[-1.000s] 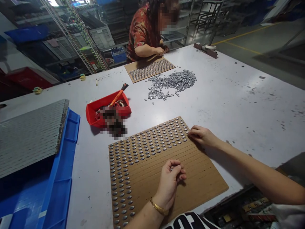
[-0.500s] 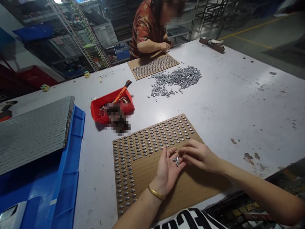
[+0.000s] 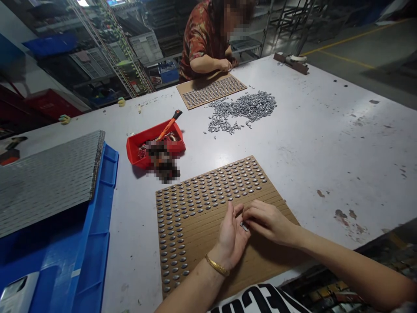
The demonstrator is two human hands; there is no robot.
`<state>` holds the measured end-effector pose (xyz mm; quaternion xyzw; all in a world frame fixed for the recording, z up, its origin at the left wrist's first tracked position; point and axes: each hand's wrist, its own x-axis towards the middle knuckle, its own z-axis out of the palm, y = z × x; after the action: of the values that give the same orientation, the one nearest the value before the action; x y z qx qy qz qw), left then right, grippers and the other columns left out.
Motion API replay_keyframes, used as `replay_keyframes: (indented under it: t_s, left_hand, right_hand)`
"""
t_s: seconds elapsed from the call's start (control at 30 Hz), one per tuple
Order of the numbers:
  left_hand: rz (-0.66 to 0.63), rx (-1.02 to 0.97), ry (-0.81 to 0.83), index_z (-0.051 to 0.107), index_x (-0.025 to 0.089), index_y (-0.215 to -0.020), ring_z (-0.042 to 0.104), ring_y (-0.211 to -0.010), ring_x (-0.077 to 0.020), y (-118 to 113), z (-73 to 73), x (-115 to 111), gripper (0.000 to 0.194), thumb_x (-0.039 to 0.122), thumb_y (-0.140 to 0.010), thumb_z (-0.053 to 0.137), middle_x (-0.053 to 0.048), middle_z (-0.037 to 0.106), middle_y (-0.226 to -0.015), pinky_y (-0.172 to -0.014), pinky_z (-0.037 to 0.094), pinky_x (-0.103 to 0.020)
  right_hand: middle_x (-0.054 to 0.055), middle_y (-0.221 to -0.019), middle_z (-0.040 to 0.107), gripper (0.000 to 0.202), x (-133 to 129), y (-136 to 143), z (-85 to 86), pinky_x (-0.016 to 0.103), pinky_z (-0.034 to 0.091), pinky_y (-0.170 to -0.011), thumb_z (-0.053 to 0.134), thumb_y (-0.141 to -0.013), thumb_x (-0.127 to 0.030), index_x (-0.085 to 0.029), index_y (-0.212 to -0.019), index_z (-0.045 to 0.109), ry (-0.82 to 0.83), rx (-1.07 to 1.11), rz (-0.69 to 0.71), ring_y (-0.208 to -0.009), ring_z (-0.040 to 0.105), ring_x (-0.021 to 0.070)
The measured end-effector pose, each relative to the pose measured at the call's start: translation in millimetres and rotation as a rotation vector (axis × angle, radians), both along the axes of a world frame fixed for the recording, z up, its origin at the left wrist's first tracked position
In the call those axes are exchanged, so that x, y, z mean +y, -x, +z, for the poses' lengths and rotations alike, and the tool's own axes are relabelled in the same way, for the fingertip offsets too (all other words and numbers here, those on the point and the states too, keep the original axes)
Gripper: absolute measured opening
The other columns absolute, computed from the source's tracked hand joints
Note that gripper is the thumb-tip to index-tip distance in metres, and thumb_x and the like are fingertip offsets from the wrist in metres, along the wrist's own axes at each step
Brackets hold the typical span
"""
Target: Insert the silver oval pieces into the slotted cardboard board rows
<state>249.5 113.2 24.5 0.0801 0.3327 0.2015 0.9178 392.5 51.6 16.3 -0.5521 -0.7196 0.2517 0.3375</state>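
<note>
My left hand (image 3: 232, 237) is palm up over the cardboard sheet (image 3: 208, 234), its fingers loosely curled, with a few small silver oval pieces (image 3: 244, 226) lying in the palm. Over that palm, the fingertips of my right hand (image 3: 269, 221) are pinched together at the pieces; what is between them is too small to tell. Rows of silver ovals (image 3: 208, 187) cover the sheet's far part and its left edge. Bare cardboard shows around and below both hands.
Loose silver pieces (image 3: 257, 105) are heaped mid-table. A red bin (image 3: 137, 152) holds an orange tool (image 3: 169, 126). At the left, a blue crate (image 3: 94, 226) carries a stack of grey sheets (image 3: 48, 178). Across the table a person (image 3: 203, 43) works over another cardboard sheet (image 3: 192, 102).
My right fingers have moved lower into my left palm and now partly cover the pieces there. The whole view has shifted slightly.
</note>
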Motion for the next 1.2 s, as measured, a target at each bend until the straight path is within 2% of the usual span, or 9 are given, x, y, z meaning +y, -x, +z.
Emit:
replay_keyframes:
  t_s: [0.13,0.27,0.43,0.5,0.6,0.7,0.77,0.87,1.2]
  left_hand:
    - [0.004,-0.051,0.007,0.057,0.014,-0.097,0.061,-0.080,-0.0155,-1.0,0.5,-0.9,0.040,0.052,-0.089,0.047,-0.007,0.063,-0.093,-0.072,0.048,-0.027]
    - [0.007,-0.047,0.031,0.054,0.015,-0.098,0.060,-0.078,-0.0152,-3.1,1.8,-0.6,0.040,0.053,-0.089,0.046,-0.006,0.061,-0.088,-0.071,0.047,-0.026]
    - [0.026,0.029,0.051,0.052,0.014,-0.101,0.058,-0.069,-0.0125,-1.1,-3.7,-1.4,0.040,0.051,-0.087,0.051,-0.005,0.060,-0.083,-0.066,0.046,-0.024]
    - [0.007,0.042,0.044,0.052,0.015,-0.101,0.061,-0.073,-0.0144,0.4,-5.9,-1.9,0.039,0.050,-0.086,0.052,-0.008,0.062,-0.088,-0.069,0.047,-0.026]
    - [-0.030,0.103,0.044,0.053,0.014,-0.099,0.064,-0.082,-0.0180,2.5,-8.6,-2.8,0.038,0.049,-0.085,0.056,-0.013,0.064,-0.096,-0.079,0.048,-0.031]
    - [-0.037,0.159,0.044,0.055,0.013,-0.095,0.065,-0.081,-0.0180,4.3,-11.1,-5.0,0.037,0.048,-0.084,0.059,-0.014,0.065,-0.095,-0.082,0.048,-0.032]
    - [-0.035,0.155,0.036,0.056,0.013,-0.094,0.065,-0.080,-0.0180,5.1,-12.5,-7.0,0.035,0.046,-0.084,0.059,-0.013,0.066,-0.092,-0.081,0.049,-0.032]
    - [-0.032,0.151,0.028,0.055,0.013,-0.094,0.065,-0.079,-0.0180,5.6,-12.8,-9.4,0.032,0.043,-0.085,0.058,-0.012,0.066,-0.091,-0.080,0.049,-0.032]
    - [-0.034,0.184,0.018,0.056,0.013,-0.092,0.066,-0.077,-0.0179,5.9,-10.6,-10.1,0.028,0.040,-0.087,0.056,-0.012,0.066,-0.089,-0.079,0.050,-0.032]
  right_hand:
    - [0.009,-0.105,0.063,0.023,-3.2,1.1,-3.9,0.034,0.047,-0.079,0.052,-0.085,-0.011,-0.021,-0.104,0.061,-0.005,-0.077,0.003,-0.093,0.055,0.0204]
    - [0.009,-0.097,0.064,0.022,-6.2,3.7,-7.7,0.033,0.047,-0.073,0.051,-0.087,-0.013,-0.021,-0.104,0.062,-0.073,-0.118,-0.001,-0.088,0.054,0.0202]
    - [0.008,-0.094,0.066,0.019,-8.2,4.1,-6.3,0.034,0.048,-0.073,0.046,-0.090,-0.013,-0.021,-0.103,0.058,-0.110,-0.058,0.003,-0.086,0.058,0.0201]
    - [0.007,-0.088,0.065,0.019,-8.2,-5.1,-7.1,0.033,0.048,-0.070,0.046,-0.091,-0.013,-0.022,-0.103,0.057,-0.109,-0.064,-0.039,-0.080,0.058,0.0193]
    - [0.006,-0.082,0.064,0.016,-6.5,-35.0,-14.7,0.034,0.048,-0.068,0.047,-0.092,-0.018,-0.022,-0.101,0.059,-0.138,-0.144,-0.195,-0.076,0.057,0.0201]
    - [0.009,-0.094,0.066,0.019,-2.8,-73.6,-28.7,0.038,0.050,-0.076,0.045,-0.093,-0.023,-0.022,-0.103,0.061,-0.129,-0.204,-0.316,-0.086,0.059,0.0221]
    - [0.009,-0.094,0.067,0.022,0.4,-94.0,-37.6,0.038,0.050,-0.077,0.042,-0.094,-0.023,-0.023,-0.103,0.063,-0.102,-0.250,-0.314,-0.086,0.060,0.0220]
    - [0.009,-0.094,0.068,0.025,5.3,-109.8,-44.4,0.037,0.050,-0.076,0.041,-0.095,-0.023,-0.022,-0.100,0.065,-0.074,-0.310,-0.279,-0.087,0.059,0.0224]
    - [0.008,-0.093,0.066,0.025,13.7,-117.8,-41.6,0.035,0.050,-0.076,0.044,-0.094,-0.028,-0.025,-0.097,0.069,-0.016,-0.193,-0.213,-0.087,0.061,0.0216]
